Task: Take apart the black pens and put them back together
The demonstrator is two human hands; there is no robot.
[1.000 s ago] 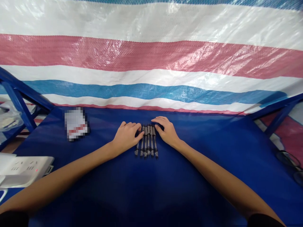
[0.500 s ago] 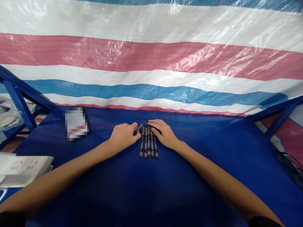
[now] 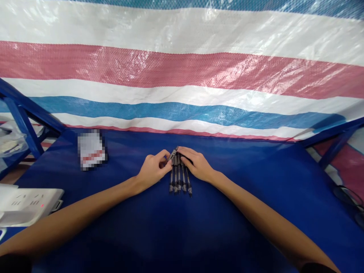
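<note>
Several dark pens [image 3: 179, 178] lie side by side on the blue table cloth [image 3: 182, 227], tips towards me. My left hand [image 3: 152, 169] pinches one pen [image 3: 172, 153] at its far end, lifted and tilted away from the row. My right hand [image 3: 196, 163] rests on the far ends of the other pens, fingers curled over them and touching the lifted pen's end.
A blurred white and red card [image 3: 91, 149] lies at the back left of the cloth. A white power strip [image 3: 27, 203] sits at the left edge. A striped tarp [image 3: 182, 76] hangs behind the table. Blue frame bars [image 3: 24, 113] stand at both sides.
My left hand has picked one pen out of the row and raised its end. My right hand has slid left onto the far ends of the remaining pens.
</note>
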